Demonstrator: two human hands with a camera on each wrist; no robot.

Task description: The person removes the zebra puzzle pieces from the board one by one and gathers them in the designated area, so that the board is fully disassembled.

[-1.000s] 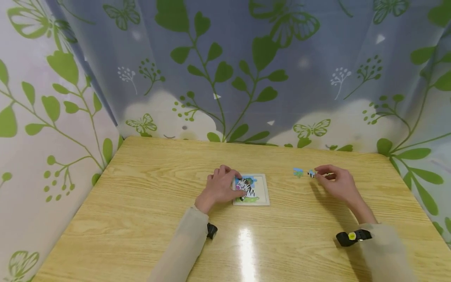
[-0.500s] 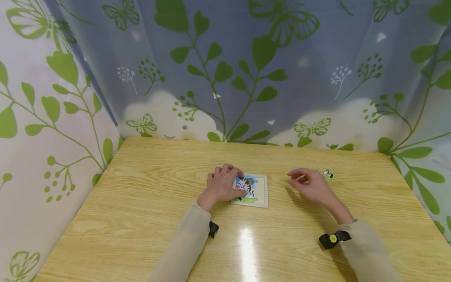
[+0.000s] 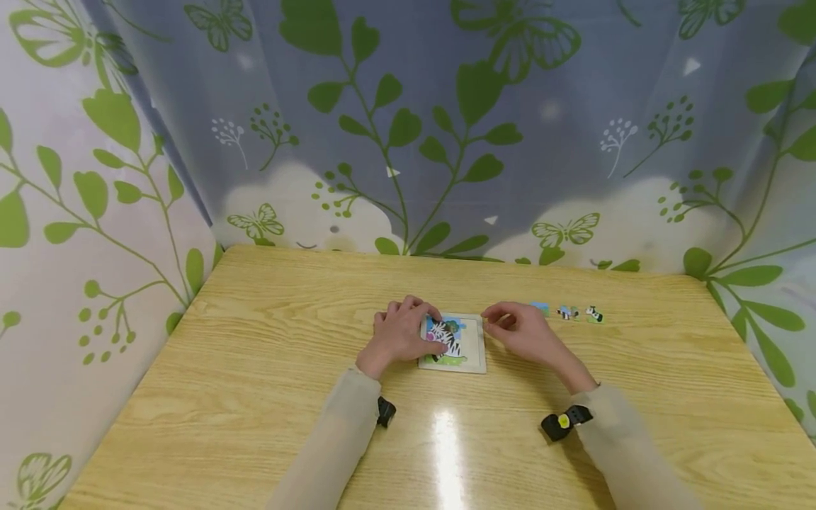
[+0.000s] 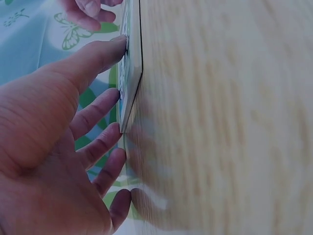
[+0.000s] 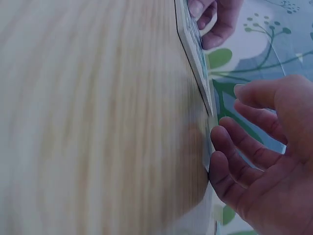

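A square jigsaw puzzle board (image 3: 472, 368) lies flat on the table, with zebra pieces filling its left and middle and a bare strip down its right side. My left hand (image 3: 401, 333) rests over its left side. The left thumb (image 4: 110, 49) presses on the picture, the index fingertip touches near the far edge, and the other fingertips come down at the table. Beside the board's right edge is my right hand (image 3: 523, 333), fingers loosely bent, thumb and index tips close together with nothing visible between them. The board's right edge (image 5: 198, 68) shows just beyond these fingertips.
Three loose puzzle pieces lie in a row right of the board: a blue one (image 3: 539, 307) partly behind my right hand, a blue-and-black one (image 3: 567, 312), and a green one with black and white (image 3: 594, 314). A patterned curtain (image 3: 408, 142) stands behind the table (image 3: 287, 297).
My right hand has moved left from the loose pieces to the board's right edge, uncovering the rightmost piece. The left hand stays on the board, which has barely shifted.
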